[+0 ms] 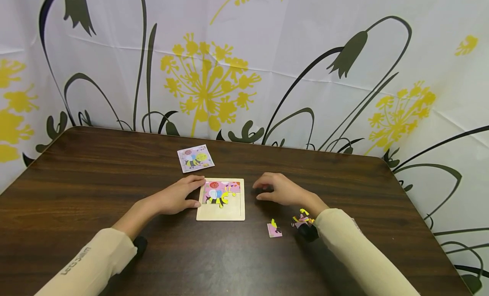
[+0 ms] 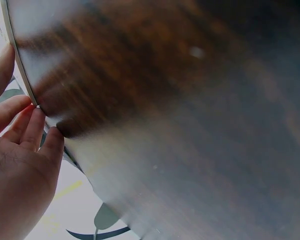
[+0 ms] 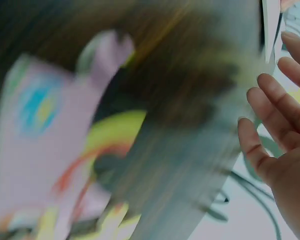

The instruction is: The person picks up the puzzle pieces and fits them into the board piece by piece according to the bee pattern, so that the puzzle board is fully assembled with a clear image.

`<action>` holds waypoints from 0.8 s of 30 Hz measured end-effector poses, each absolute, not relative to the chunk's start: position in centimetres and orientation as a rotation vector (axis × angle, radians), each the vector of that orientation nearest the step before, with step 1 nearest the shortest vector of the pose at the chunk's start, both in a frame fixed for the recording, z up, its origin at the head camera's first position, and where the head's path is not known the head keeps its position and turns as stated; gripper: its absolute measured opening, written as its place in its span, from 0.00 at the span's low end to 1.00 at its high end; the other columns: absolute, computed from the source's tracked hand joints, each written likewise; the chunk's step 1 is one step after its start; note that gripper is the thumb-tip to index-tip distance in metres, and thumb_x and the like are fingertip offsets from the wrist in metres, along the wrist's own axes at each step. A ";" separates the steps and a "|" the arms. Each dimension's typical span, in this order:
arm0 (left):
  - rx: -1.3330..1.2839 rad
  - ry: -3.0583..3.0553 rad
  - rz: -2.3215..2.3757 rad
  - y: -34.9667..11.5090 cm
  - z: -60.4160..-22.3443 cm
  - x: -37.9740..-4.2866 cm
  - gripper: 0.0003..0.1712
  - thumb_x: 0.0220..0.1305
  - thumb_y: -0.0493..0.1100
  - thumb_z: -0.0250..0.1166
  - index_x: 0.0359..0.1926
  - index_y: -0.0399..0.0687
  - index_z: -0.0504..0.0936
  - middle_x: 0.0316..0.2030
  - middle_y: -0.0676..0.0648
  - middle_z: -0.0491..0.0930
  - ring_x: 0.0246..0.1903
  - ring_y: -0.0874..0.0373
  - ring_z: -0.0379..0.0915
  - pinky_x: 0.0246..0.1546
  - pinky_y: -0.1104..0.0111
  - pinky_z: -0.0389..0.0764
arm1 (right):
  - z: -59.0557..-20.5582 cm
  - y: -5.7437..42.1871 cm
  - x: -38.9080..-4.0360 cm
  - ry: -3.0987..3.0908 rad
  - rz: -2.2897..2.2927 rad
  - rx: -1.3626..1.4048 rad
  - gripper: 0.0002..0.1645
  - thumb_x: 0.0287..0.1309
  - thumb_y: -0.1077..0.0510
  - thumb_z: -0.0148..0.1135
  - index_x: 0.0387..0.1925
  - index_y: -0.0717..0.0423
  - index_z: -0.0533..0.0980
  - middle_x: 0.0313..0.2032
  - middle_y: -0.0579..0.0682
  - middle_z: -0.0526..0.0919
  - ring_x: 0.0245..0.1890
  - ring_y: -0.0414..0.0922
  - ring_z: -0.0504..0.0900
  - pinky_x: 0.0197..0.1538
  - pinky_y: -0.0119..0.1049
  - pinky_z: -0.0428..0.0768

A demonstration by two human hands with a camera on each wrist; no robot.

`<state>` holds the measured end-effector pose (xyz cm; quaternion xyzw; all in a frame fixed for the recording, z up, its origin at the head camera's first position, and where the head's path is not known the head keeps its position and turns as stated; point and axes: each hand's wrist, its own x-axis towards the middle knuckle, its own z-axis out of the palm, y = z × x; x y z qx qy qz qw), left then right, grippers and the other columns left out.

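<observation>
A square wooden puzzle board (image 1: 221,213) lies on the dark table, its upper part filled with pieces of a yellow-and-black bee on pink. My left hand (image 1: 177,197) rests against the board's left edge, thumb and fingertips touching it; in the left wrist view the fingers of that hand (image 2: 25,145) meet the thin edge near a corner. My right hand (image 1: 280,190) hovers to the right of the board with loosely bent fingers, nothing between them. A pink puzzle piece (image 1: 274,230) lies below it. Several more pieces (image 1: 302,219) lie under the right wrist, partly hidden.
A square picture card (image 1: 195,158) showing the bee lies behind the board, to the left. The brown table (image 1: 214,262) ends at a white flowered curtain (image 1: 298,41). Blurred puzzle pieces (image 3: 45,140) fill the left of the right wrist view.
</observation>
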<state>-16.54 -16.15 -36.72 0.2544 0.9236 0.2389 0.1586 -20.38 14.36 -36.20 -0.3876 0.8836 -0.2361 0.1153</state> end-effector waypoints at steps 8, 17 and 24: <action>0.726 2.640 0.684 -16.2 -36.8 -16.6 0.37 0.59 0.43 0.63 0.64 0.30 0.60 0.63 0.33 0.56 0.62 0.37 0.50 0.58 0.47 0.57 | -36.1 18.7 -20.2 2.621 -0.706 -1.028 0.15 0.54 0.57 0.64 0.43 0.58 0.78 0.40 0.49 0.78 0.41 0.47 0.75 0.44 0.42 0.76; 0.715 2.633 0.684 -16.1 -36.8 -16.6 0.37 0.59 0.43 0.62 0.64 0.31 0.59 0.63 0.33 0.55 0.62 0.37 0.49 0.58 0.46 0.57 | -35.9 22.9 -19.5 2.652 -0.662 -0.908 0.12 0.51 0.58 0.66 0.39 0.58 0.78 0.37 0.47 0.78 0.38 0.45 0.74 0.40 0.39 0.74; 0.710 2.630 0.695 -16.1 -36.7 -16.5 0.37 0.59 0.43 0.63 0.64 0.31 0.59 0.63 0.33 0.55 0.62 0.37 0.49 0.58 0.46 0.57 | -36.2 25.2 -19.0 2.646 -0.620 -0.901 0.11 0.50 0.62 0.66 0.38 0.57 0.78 0.38 0.46 0.77 0.33 0.43 0.74 0.35 0.34 0.74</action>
